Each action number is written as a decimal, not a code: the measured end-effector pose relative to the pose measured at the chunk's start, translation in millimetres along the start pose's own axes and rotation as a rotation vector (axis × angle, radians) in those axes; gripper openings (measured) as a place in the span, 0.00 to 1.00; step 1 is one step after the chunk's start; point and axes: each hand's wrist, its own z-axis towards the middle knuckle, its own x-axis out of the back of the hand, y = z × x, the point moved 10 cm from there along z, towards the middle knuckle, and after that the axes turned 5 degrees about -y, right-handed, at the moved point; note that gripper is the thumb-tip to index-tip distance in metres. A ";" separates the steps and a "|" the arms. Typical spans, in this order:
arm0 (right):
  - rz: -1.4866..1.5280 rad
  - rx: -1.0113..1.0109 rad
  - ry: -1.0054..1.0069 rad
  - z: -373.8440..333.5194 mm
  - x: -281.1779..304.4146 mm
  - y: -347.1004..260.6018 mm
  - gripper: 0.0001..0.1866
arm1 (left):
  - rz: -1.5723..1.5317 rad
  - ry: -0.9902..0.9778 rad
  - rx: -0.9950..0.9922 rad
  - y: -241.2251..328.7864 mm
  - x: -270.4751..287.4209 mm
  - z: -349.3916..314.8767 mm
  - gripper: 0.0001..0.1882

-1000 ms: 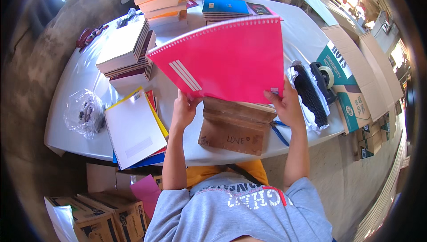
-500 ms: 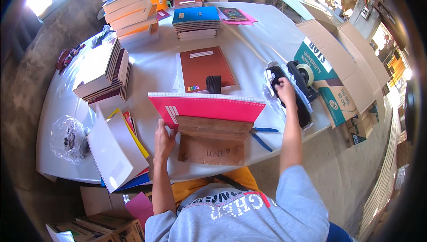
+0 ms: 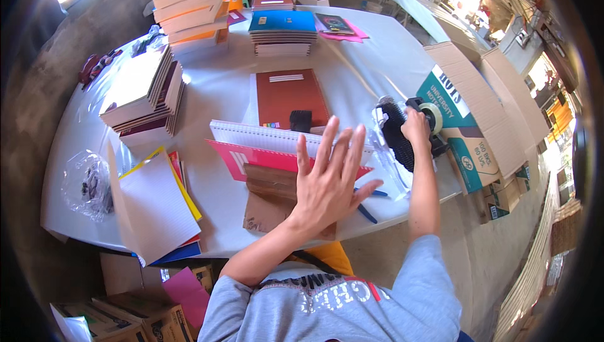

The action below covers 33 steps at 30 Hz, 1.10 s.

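Observation:
My left hand is raised with its fingers spread, holding nothing. It is in front of a pink-covered notebook that leans open on a brown cardboard stand. White lined pages show behind the cover. My right hand reaches to a black tape dispenser with a roll of clear tape. Its fingers are bent together at the dispenser's side; what they pinch is too small to make out. Beside that hand, black binding coils lie in clear plastic. Blue-handled pliers are partly hidden behind my left hand.
A brown notebook with a black roll on it lies beyond the stand. Notebook stacks stand left and far. Loose notebooks and a clear bag are near left. A green-and-brown carton stands right.
My left hand has let go of the pink notebook and come up, spreading, in front of it. My right hand has moved from the black coils to the tape dispenser. The pink cover leans lower, showing pages.

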 end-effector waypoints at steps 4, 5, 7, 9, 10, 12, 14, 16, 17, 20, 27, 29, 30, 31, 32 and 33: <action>0.150 0.164 0.199 -20.2 69.0 9.3 0.22 | 0.056 0.067 0.003 -1.2 -29.9 10.4 0.24; 0.213 0.182 0.140 -33.8 84.9 -5.1 0.24 | 0.058 0.062 0.004 -3.2 -32.5 9.2 0.24; 0.313 0.557 0.210 -81.8 120.3 -55.6 0.26 | 0.084 0.138 0.034 -9.8 -23.9 2.8 0.23; 0.493 0.780 0.128 -136.4 144.7 -94.7 0.22 | 0.043 0.160 0.061 -14.2 -24.9 1.8 0.23; 0.494 0.773 0.122 -148.5 144.9 -94.5 0.22 | 0.036 0.141 0.048 -14.1 -26.2 1.5 0.22; 0.740 0.663 -0.276 -156.6 114.7 -92.4 0.14 | 0.007 0.136 0.005 -11.2 -24.2 2.4 0.21; 0.810 0.634 -0.186 -155.0 110.4 -89.0 0.11 | -0.038 0.111 -0.016 -9.3 -24.6 4.8 0.20; 0.931 0.644 -0.016 -151.6 116.3 -85.9 0.12 | -0.076 0.096 -0.043 -5.4 -21.5 8.6 0.17; 0.933 0.639 -0.011 -150.3 113.3 -87.1 0.12 | -0.077 0.093 -0.049 -4.4 -21.8 8.6 0.17; 0.926 0.715 0.083 -152.0 118.0 -93.0 0.13 | -0.052 0.087 -0.048 -5.3 -20.2 9.0 0.18; 1.076 0.642 -0.044 -144.3 108.0 -94.5 0.13 | 0.008 0.111 -0.027 -5.9 -20.0 5.4 0.21; 0.975 0.671 0.020 -146.1 112.2 -96.9 0.13 | 0.010 0.102 -0.024 -5.8 -21.5 4.1 0.21; 0.966 0.699 -0.015 -147.5 111.5 -101.0 0.13 | 0.017 0.112 -0.022 -5.9 -20.6 2.8 0.21; 0.958 0.727 -0.050 -148.9 110.4 -104.9 0.13 | 0.024 0.122 -0.020 -6.0 -19.5 1.9 0.21; 0.959 0.730 -0.052 -147.8 108.4 -104.8 0.13 | 0.027 0.123 -0.018 -6.1 -18.7 1.7 0.21; 1.035 0.727 -0.092 -145.4 103.8 -102.6 0.14 | 0.021 0.119 -0.016 -5.3 -18.9 2.2 0.21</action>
